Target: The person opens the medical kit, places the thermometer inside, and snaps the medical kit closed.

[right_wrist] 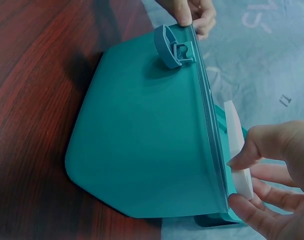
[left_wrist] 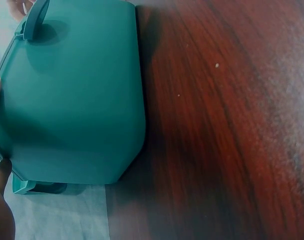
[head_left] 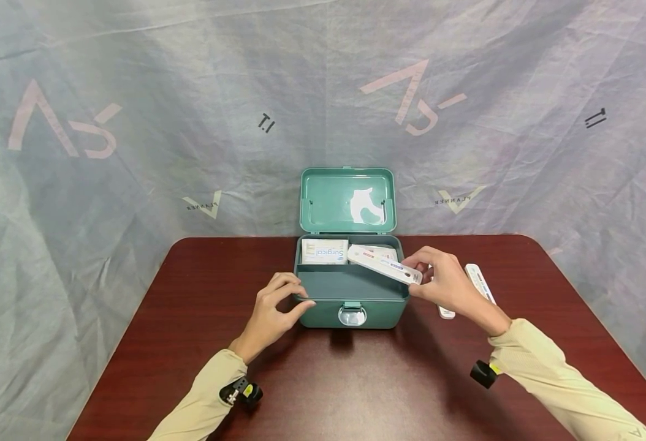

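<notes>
On the table stands a green lidded box [head_left: 350, 312] with its lid [head_left: 347, 199] raised. My left hand [head_left: 273, 309] grips the box's front left rim, thumb at the front edge and fingers curled at the left side. In my right hand [head_left: 444, 278], thumb and fingers pinch one end of a slim white case [head_left: 380, 263] with small printed labels. That case is tilted above the right part of the box. A packet marked "Surgical" [head_left: 325, 252] lies in the back left compartment. Another white packet [head_left: 385, 252] is in the back right one, partly hidden by the case.
Right of the box, two more slim white pieces lie on the table: one labelled case [head_left: 480, 282] and another [head_left: 446, 312], mostly covered by my right hand. A grey printed cloth [head_left: 235, 122] hangs behind the dark red table [head_left: 201, 306]. A metal-look clasp [head_left: 352, 315] juts from the box front.
</notes>
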